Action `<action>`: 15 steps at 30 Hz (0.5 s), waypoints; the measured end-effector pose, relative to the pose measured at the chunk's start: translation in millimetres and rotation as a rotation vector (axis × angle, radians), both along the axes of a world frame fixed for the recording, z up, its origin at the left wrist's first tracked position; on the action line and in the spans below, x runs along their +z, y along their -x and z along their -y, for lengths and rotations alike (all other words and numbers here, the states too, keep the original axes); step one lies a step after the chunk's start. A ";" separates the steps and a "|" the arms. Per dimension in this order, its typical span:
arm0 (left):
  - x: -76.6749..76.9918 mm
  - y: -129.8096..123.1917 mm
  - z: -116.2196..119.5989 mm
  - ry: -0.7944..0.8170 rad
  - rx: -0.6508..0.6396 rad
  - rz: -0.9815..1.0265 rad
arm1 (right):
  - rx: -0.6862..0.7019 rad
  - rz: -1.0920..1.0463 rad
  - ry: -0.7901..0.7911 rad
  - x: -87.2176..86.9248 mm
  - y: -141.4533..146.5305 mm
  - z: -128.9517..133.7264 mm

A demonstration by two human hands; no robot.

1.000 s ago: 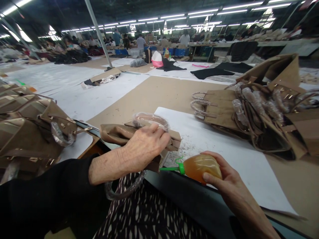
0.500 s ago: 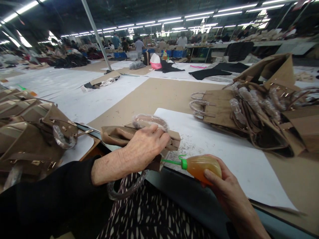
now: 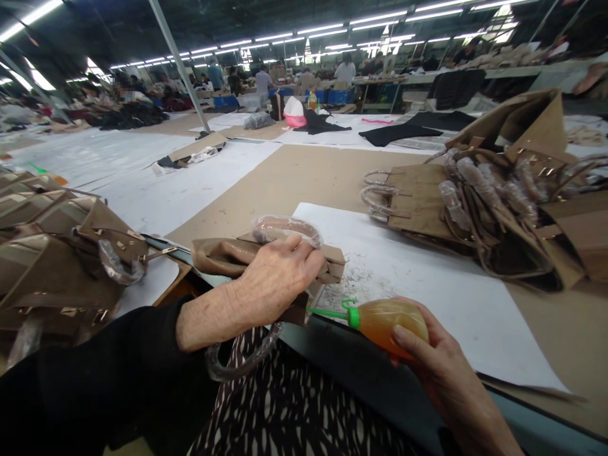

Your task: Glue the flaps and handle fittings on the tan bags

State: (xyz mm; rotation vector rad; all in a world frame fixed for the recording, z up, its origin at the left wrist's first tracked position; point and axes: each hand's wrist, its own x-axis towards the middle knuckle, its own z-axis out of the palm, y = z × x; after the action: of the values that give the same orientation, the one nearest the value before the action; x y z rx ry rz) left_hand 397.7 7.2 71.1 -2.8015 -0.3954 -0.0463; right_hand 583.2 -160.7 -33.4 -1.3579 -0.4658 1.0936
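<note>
My left hand (image 3: 280, 272) is closed on a tan handbag (image 3: 218, 256) at the table's front edge, fingers curled over its upper side. The bag lies on its side, with one plastic-wrapped handle (image 3: 287, 227) above my hand and another hanging below over my lap. In my right hand (image 3: 437, 345) is a glue bottle (image 3: 389, 322) with amber contents and a green cap. Its thin green nozzle points left, the tip at or very near the bag's edge below my left fingers; whether it touches I cannot tell.
More tan handbags (image 3: 52, 259) stand at the left. A pile of similar bags (image 3: 484, 209) with wrapped handles lies at the right. A white sheet (image 3: 441, 304) with dark marks covers brown board (image 3: 285, 171). Black cloth pieces (image 3: 399, 132) lie farther back; people work in the background.
The glue bottle and my right hand have shifted very slightly right and down. My left hand keeps the same hold on the handbag. The view has tilted a little.
</note>
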 end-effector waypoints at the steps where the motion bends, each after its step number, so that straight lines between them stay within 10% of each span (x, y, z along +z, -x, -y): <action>1: -0.2 -0.1 0.0 0.002 0.000 -0.003 | -0.004 -0.005 0.000 0.1 0.1 0.7; 15: -2.0 0.8 -1.1 -0.005 0.012 -0.018 | 0.006 0.063 -0.006 2.1 3.0 -2.0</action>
State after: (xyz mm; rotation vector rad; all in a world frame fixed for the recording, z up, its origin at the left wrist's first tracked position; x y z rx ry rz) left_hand 396.8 8.2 69.1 -2.7928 -0.4072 -0.0194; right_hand 580.2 -158.7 -31.3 -1.3897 -0.5196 1.0560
